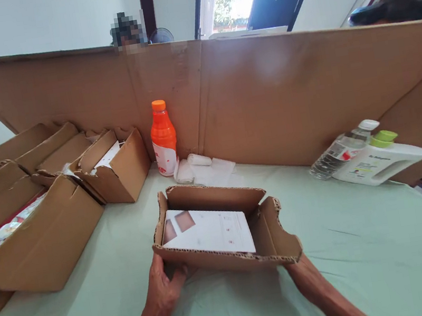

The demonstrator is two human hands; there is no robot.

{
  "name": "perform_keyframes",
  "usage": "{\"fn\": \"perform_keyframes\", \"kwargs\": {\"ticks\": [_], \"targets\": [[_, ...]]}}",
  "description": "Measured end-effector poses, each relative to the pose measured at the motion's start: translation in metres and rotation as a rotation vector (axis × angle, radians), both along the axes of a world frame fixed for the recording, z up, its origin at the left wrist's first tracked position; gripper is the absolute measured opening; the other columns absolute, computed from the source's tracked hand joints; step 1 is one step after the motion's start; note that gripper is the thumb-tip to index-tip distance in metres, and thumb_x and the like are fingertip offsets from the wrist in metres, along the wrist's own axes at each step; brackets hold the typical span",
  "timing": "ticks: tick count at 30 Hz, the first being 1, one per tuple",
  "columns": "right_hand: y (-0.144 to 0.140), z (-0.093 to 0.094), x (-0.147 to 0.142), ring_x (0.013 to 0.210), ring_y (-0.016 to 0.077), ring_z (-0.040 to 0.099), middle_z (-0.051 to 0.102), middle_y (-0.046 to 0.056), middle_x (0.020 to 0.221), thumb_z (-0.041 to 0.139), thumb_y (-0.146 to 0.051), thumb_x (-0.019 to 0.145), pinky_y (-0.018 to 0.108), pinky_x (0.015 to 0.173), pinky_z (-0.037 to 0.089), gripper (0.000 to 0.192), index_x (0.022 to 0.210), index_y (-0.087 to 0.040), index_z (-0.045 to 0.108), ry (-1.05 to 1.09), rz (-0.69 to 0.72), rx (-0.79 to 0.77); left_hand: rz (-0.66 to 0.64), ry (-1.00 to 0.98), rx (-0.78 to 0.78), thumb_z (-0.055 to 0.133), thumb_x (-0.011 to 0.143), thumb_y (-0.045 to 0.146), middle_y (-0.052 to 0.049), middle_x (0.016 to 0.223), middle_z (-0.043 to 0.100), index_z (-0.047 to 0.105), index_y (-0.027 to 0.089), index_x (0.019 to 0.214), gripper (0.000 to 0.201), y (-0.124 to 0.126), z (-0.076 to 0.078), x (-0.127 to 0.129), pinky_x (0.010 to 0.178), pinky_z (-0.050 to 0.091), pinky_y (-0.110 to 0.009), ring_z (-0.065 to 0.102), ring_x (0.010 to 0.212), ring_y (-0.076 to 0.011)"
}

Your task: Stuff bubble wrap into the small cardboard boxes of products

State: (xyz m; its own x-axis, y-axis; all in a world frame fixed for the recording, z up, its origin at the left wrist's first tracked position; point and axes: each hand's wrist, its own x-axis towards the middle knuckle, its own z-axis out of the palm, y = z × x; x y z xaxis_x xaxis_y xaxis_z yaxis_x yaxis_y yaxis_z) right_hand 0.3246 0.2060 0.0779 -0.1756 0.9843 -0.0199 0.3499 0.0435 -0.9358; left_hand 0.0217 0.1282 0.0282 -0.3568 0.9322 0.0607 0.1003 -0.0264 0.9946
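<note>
An open-topped cardboard box point(227, 259) is at the middle of the view, tilted towards me. Inside it lies a white printed carton point(210, 233) with brown squares at one end, and bare cardboard shows to its right. My left hand point(166, 282) grips the box at its near left corner, the thumb along the underside and the other fingers mostly hidden. At the near right corner, my right hand point(295, 270) holds the box from below and behind. Its fingers are hidden by the cardboard.
Several cardboard boxes point(73, 228) crowd the left side. An orange bottle point(163, 139) stands before a tall cardboard wall point(284, 93), near clear plastic wrapping point(207, 169). A clear bottle point(340, 151) and white jug point(376, 166) lean at right on the green cloth point(360, 241). A person point(128, 32) is beyond the wall.
</note>
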Motion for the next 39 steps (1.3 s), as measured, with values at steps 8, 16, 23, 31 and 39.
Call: {"fn": "perform_keyframes", "kwargs": {"ticks": [8, 16, 23, 31, 39], "targets": [[0.18, 0.039, -0.067, 0.122, 0.0304, 0.061, 0.069, 0.01, 0.127, 0.06, -0.035, 0.086, 0.047, 0.099, 0.051, 0.022, 0.096, -0.024, 0.077, -0.343, 0.21, 0.413, 0.011, 0.115, -0.002, 0.066, 0.084, 0.045, -0.016, 0.14, 0.06, 0.046, 0.02, 0.149, 0.073, -0.003, -0.027, 0.001, 0.116, 0.043, -0.053, 0.051, 0.137, -0.0386], [0.265, 0.034, -0.139, 0.132, 0.0341, 0.054, 0.061, 0.014, 0.141, 0.059, -0.007, 0.081, 0.06, 0.11, 0.041, 0.041, 0.118, -0.019, 0.073, -0.655, 0.216, 0.549, 0.043, 0.198, 0.041, 0.074, 0.078, 0.05, -0.006, 0.144, 0.059, 0.046, 0.035, 0.151, 0.079, 0.001, -0.025, -0.001, 0.124, 0.035, -0.053, 0.041, 0.145, -0.0403], [0.133, 0.037, -0.009, 0.109, 0.0259, 0.066, 0.069, 0.01, 0.122, 0.07, -0.05, 0.083, 0.043, 0.095, 0.054, 0.058, 0.134, -0.023, 0.062, -0.003, -0.248, 0.297, -0.013, 0.094, -0.044, 0.071, 0.082, 0.048, -0.016, 0.136, 0.062, 0.05, 0.021, 0.146, 0.073, -0.004, -0.023, -0.006, 0.112, 0.046, -0.053, 0.053, 0.135, -0.0388], [-0.065, 0.016, 0.058, 0.084, 0.0244, 0.072, 0.075, 0.012, 0.102, 0.075, -0.059, 0.077, 0.038, 0.074, 0.057, 0.06, 0.121, -0.018, 0.069, 0.114, -0.126, -0.465, 0.049, 0.02, -0.125, 0.075, 0.072, 0.046, -0.013, 0.11, 0.068, 0.055, 0.015, 0.129, 0.067, -0.004, -0.014, -0.01, 0.105, 0.049, -0.049, 0.063, 0.117, -0.0335], [-0.063, 0.045, 0.014, 0.105, 0.0267, 0.067, 0.068, 0.012, 0.127, 0.065, -0.048, 0.085, 0.04, 0.082, 0.057, 0.054, 0.134, -0.025, 0.06, -0.189, 0.037, 0.013, -0.007, -0.05, -0.113, 0.071, 0.075, 0.039, -0.012, 0.129, 0.063, 0.051, 0.019, 0.135, 0.066, -0.016, 0.034, -0.006, 0.1, 0.051, -0.039, 0.063, 0.117, -0.0279]]}}
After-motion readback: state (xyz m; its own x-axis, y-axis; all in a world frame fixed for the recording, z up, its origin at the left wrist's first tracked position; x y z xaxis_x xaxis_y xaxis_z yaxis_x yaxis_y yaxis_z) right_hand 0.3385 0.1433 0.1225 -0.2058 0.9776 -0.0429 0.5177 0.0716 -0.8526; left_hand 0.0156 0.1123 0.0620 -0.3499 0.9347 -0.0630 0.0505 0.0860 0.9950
